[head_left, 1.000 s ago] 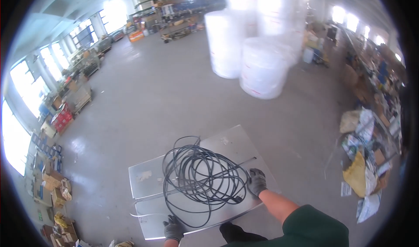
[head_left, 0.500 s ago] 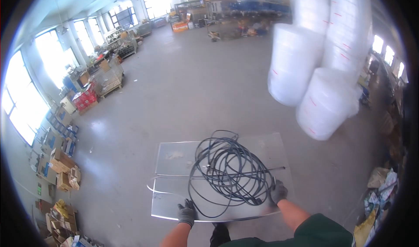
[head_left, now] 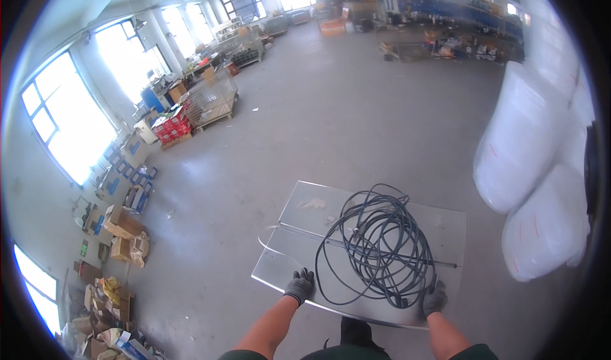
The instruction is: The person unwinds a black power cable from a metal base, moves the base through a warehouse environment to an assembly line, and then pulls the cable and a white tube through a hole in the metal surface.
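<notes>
A loose coil of black cable [head_left: 388, 252] lies on a flat, grey, metallic-looking panel [head_left: 289, 249] in front of me. The panel has a seam across it and a bright near edge. My left hand [head_left: 300, 285], in a grey knitted glove, rests at that edge, fingers stretched over the surface and apart from the coil. Against the coil's right side is my right hand [head_left: 435, 298], also gloved, with its fingers reaching forward on the panel. A thin pale strip [head_left: 272, 248] curves off the panel's left side. What supports the panel underneath is hidden.
Large white wrapped rolls [head_left: 519, 137] stand to the right. Cardboard boxes [head_left: 124, 223] and other clutter line the left wall. Farther off are a wire cage [head_left: 213, 99] and a red stack of packages [head_left: 172, 126]. Grey floor [head_left: 305, 131] stretches ahead.
My view has swung left, so the room and the white rolls appear farther right. The panel, coil and both hands also sit farther right, and the panel looks more slanted.
</notes>
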Demonstrator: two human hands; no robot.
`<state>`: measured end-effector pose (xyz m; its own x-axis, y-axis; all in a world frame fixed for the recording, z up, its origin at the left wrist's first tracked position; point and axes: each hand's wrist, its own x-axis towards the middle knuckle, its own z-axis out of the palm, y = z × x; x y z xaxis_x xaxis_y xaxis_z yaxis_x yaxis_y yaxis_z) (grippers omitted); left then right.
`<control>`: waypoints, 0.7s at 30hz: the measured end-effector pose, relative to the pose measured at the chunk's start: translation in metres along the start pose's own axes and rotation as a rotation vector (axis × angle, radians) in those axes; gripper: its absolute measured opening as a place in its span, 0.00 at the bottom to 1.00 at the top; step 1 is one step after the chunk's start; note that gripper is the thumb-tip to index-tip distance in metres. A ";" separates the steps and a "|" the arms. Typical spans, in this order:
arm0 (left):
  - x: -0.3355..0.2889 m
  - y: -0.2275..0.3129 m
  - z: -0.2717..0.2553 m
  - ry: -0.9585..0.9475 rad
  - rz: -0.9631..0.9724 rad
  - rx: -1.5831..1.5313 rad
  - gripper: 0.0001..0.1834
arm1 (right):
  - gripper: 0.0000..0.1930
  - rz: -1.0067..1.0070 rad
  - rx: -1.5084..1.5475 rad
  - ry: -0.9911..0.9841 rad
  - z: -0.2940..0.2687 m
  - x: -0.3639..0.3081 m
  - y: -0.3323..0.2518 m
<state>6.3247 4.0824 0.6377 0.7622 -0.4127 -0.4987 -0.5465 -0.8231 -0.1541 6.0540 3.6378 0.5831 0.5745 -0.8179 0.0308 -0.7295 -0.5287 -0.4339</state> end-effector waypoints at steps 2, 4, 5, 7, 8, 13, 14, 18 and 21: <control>0.048 -0.004 -0.027 -0.023 0.016 -0.026 0.29 | 0.16 0.065 0.002 -0.030 0.009 0.040 -0.028; 0.120 -0.022 -0.071 -0.011 0.073 0.024 0.30 | 0.19 0.058 0.019 -0.056 0.026 0.110 -0.068; 0.148 -0.031 -0.090 -0.006 0.085 0.022 0.30 | 0.19 0.064 0.013 -0.047 0.036 0.136 -0.087; 0.198 -0.051 -0.129 -0.049 0.165 0.190 0.31 | 0.20 0.128 -0.074 -0.099 0.054 0.177 -0.121; 0.231 -0.060 -0.151 -0.031 0.143 0.062 0.32 | 0.21 0.132 -0.084 -0.084 0.065 0.208 -0.137; 0.399 -0.125 -0.203 0.113 0.209 0.181 0.32 | 0.20 0.089 -0.140 -0.144 0.119 0.359 -0.237; 0.431 -0.131 -0.217 0.125 0.216 0.254 0.32 | 0.19 0.098 -0.138 -0.122 0.126 0.385 -0.254; 0.547 -0.183 -0.275 0.180 0.281 0.165 0.31 | 0.15 0.122 -0.039 -0.091 0.150 0.496 -0.346; 0.649 -0.202 -0.356 0.094 0.294 0.065 0.36 | 0.14 0.161 -0.079 -0.093 0.175 0.588 -0.390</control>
<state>7.0534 3.8415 0.6484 0.5955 -0.6661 -0.4491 -0.7668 -0.6380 -0.0704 6.7420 3.4027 0.6126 0.4773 -0.8708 -0.1176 -0.8393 -0.4122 -0.3546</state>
